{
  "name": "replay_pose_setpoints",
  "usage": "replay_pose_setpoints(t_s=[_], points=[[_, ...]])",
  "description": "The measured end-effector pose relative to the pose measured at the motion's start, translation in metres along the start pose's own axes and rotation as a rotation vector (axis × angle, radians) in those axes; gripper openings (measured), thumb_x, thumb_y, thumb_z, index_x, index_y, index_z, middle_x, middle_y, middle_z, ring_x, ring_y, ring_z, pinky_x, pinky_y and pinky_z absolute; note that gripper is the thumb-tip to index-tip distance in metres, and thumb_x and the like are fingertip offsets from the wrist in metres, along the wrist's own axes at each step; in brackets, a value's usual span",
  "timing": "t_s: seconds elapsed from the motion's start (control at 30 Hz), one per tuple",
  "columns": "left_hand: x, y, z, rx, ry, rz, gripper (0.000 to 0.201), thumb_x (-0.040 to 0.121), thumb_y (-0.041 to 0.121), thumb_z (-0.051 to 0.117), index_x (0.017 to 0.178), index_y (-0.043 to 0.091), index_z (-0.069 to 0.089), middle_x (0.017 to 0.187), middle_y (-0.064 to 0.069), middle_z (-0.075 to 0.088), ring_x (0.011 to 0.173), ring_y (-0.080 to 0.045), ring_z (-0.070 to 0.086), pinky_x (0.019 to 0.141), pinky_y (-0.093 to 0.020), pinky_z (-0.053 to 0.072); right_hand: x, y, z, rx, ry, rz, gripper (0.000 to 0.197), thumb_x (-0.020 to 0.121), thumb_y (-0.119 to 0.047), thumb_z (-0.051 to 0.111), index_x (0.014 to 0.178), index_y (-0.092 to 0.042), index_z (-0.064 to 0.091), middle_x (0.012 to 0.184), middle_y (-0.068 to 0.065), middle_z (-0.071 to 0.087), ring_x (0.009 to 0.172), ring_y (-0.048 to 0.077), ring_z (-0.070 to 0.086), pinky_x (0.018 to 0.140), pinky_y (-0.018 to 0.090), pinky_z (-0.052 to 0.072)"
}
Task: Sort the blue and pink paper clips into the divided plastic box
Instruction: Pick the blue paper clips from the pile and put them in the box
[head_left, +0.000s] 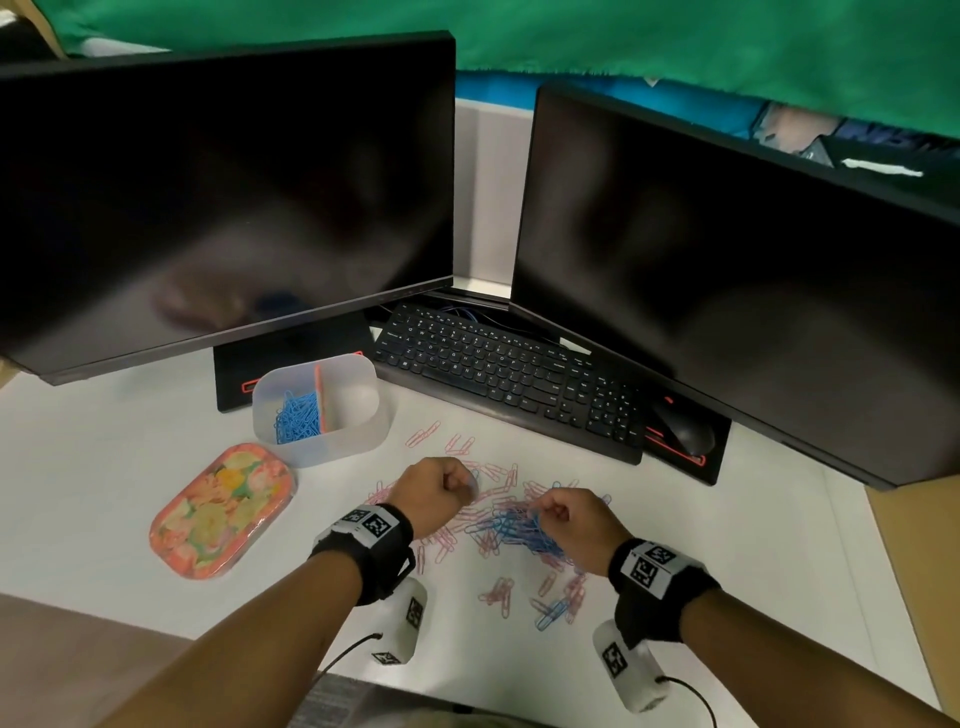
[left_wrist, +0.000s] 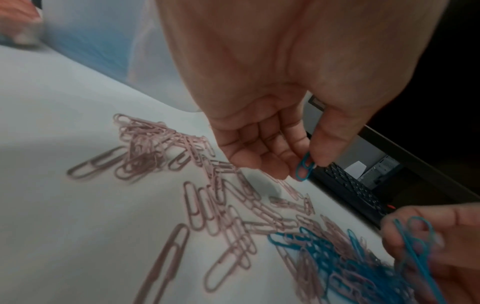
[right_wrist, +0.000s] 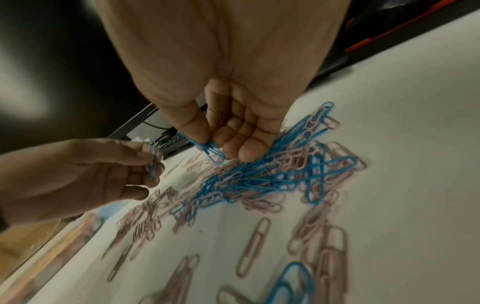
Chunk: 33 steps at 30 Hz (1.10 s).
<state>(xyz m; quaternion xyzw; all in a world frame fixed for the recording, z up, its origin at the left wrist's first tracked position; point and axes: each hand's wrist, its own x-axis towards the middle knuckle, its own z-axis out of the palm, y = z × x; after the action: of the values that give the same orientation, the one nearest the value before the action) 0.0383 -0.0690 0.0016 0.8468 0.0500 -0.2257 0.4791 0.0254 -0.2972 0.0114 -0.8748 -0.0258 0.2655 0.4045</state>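
Note:
A heap of blue paper clips (head_left: 519, 530) tangled with pink paper clips (head_left: 498, 592) lies on the white desk in front of me. My left hand (head_left: 447, 488) hovers over the heap's left side and pinches one blue clip (left_wrist: 305, 167) between thumb and fingertips. My right hand (head_left: 563, 514) sits on the heap's right and pinches a few blue clips (right_wrist: 211, 150). The clear divided plastic box (head_left: 332, 447) stands at the back left. Its left compartment holds blue clips (head_left: 297, 418); nothing shows in the right one.
A floral lid (head_left: 223, 509) lies left of the hands, beside the box. Behind the clips stand a black keyboard (head_left: 509, 374), a mouse (head_left: 683, 431) and two dark monitors (head_left: 223, 208). Loose pink clips (head_left: 423, 434) lie scattered toward the keyboard.

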Motion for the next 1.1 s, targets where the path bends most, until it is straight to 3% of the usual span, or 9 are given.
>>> replay_pose_setpoints(t_s=[0.1, 0.23, 0.4, 0.57, 0.67, 0.77, 0.83, 0.93, 1.1], points=[[0.001, 0.002, 0.002, -0.070, -0.011, -0.010, 0.016, 0.083, 0.012, 0.067, 0.072, 0.024, 0.065, 0.074, -0.001, 0.063, 0.073, -0.016, 0.061, 0.077, -0.034, 0.053, 0.004, 0.000, -0.003, 0.056, -0.017, 0.049, 0.019, 0.094, -0.015, 0.050, 0.091, -0.005, 0.066, 0.082, 0.009, 0.067, 0.076, 0.013, 0.059, 0.076, 0.027, 0.050], [0.001, 0.006, 0.004, -0.209, -0.027, -0.051, 0.022, 0.082, -0.006, 0.062, 0.082, 0.016, 0.064, 0.083, -0.013, 0.070, 0.069, -0.015, 0.065, 0.067, -0.026, 0.054, 0.005, -0.003, -0.007, 0.255, -0.047, 0.123, 0.018, 0.096, -0.012, 0.049, 0.091, -0.006, 0.066, 0.078, 0.004, 0.061, 0.072, 0.012, 0.057, 0.066, 0.023, 0.052], [0.000, 0.012, 0.006, -0.353, -0.055, -0.129, 0.037, 0.080, -0.018, 0.048, 0.103, 0.010, 0.058, 0.085, -0.013, 0.069, 0.064, -0.016, 0.064, 0.059, -0.022, 0.052, 0.002, -0.009, -0.012, 0.720, -0.024, 0.205, 0.018, 0.094, -0.001, 0.045, 0.088, -0.002, 0.062, 0.086, 0.019, 0.067, 0.072, 0.024, 0.062, 0.061, 0.029, 0.050], [0.002, 0.014, 0.013, -0.393, -0.077, -0.181, 0.025, 0.085, -0.009, 0.042, 0.097, 0.007, 0.058, 0.079, -0.012, 0.061, 0.062, -0.018, 0.056, 0.058, -0.026, 0.048, -0.001, -0.015, -0.017, 1.021, -0.054, 0.241, 0.024, 0.088, 0.006, 0.033, 0.088, -0.003, 0.055, 0.069, 0.015, 0.061, 0.061, 0.027, 0.059, 0.058, 0.033, 0.050], [0.001, 0.011, 0.020, -0.128, -0.072, -0.117, 0.013, 0.088, 0.009, 0.052, 0.087, 0.016, 0.062, 0.086, 0.002, 0.066, 0.074, -0.013, 0.061, 0.064, -0.021, 0.046, -0.003, -0.016, -0.019, 1.029, -0.072, 0.252, 0.022, 0.087, 0.001, 0.033, 0.087, -0.005, 0.054, 0.069, 0.012, 0.057, 0.059, 0.024, 0.052, 0.054, 0.031, 0.043], [-0.004, 0.008, 0.025, 0.327, -0.066, 0.032, 0.006, 0.084, 0.015, 0.058, 0.082, 0.019, 0.062, 0.090, 0.005, 0.063, 0.085, -0.015, 0.061, 0.073, -0.023, 0.050, -0.002, -0.012, -0.018, 0.759, -0.080, 0.201, 0.016, 0.092, -0.011, 0.047, 0.079, -0.009, 0.055, 0.067, 0.006, 0.053, 0.052, 0.015, 0.042, 0.050, 0.027, 0.031], [-0.007, 0.005, 0.027, 0.510, -0.071, 0.099, 0.004, 0.086, 0.018, 0.058, 0.086, 0.019, 0.062, 0.093, 0.002, 0.059, 0.087, -0.020, 0.060, 0.079, -0.027, 0.051, -0.001, -0.009, -0.012, 0.403, -0.076, 0.129, 0.017, 0.093, -0.019, 0.055, 0.077, -0.014, 0.058, 0.068, -0.002, 0.056, 0.055, 0.011, 0.045, 0.053, 0.024, 0.036], [-0.008, 0.000, 0.027, 0.576, -0.053, 0.100, 0.010, 0.088, 0.017, 0.054, 0.092, 0.019, 0.063, 0.096, 0.000, 0.058, 0.088, -0.020, 0.059, 0.080, -0.030, 0.052, -0.002, -0.010, -0.003, 0.029, -0.012, -0.009, 0.012, 0.091, -0.019, 0.056, 0.081, -0.021, 0.062, 0.082, -0.010, 0.063, 0.079, 0.009, 0.059, 0.071, 0.017, 0.044], [-0.011, -0.003, 0.023, 0.593, -0.053, 0.092, 0.014, 0.087, 0.015, 0.049, 0.092, 0.020, 0.061, 0.097, -0.001, 0.056, 0.087, -0.022, 0.059, 0.077, -0.029, 0.052, 0.001, -0.016, 0.007, -0.304, -0.043, -0.168, 0.012, 0.090, -0.014, 0.053, 0.092, -0.024, 0.059, 0.078, -0.017, 0.047, 0.073, 0.006, 0.051, 0.063, 0.016, 0.040]])
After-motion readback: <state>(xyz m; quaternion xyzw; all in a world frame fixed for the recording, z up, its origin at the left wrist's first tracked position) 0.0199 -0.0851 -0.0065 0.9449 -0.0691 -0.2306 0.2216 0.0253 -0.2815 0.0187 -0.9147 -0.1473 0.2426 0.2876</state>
